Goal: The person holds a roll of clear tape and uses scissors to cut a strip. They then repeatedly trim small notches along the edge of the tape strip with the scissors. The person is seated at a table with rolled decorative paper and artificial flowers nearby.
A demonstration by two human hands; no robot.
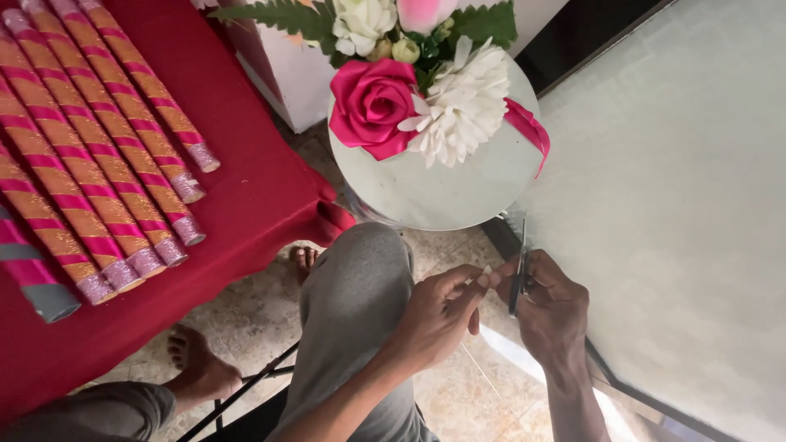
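The slim pair of dark-bladed metal scissors [517, 274] sits in your right hand [550, 309], below the near rim of the round white glass-topped side table [458, 196] and out over the tiled floor, just past your grey-trousered knee [360, 278]. Your right grip is closed around the handles; whether the blades are parted cannot be made out. Your left hand [438, 315] pinches a small pale strip [483, 274], its tip touching or nearly touching the blades.

To cut well, I'd judge you should keep that strip taut, feed it square across the blades, and hold your left fingertips [485, 282] clear of the edge.

The scissors' long axis runs nearly upright in the head view, tips pointing away from you toward the table's rim, handles toward your wrist.

On that table stands a bouquet with a pink fabric rose [372, 102]. Left of it, glittery pink-and-gold wrapped sticks [106, 164] lie on a red-clothed surface [254, 196].
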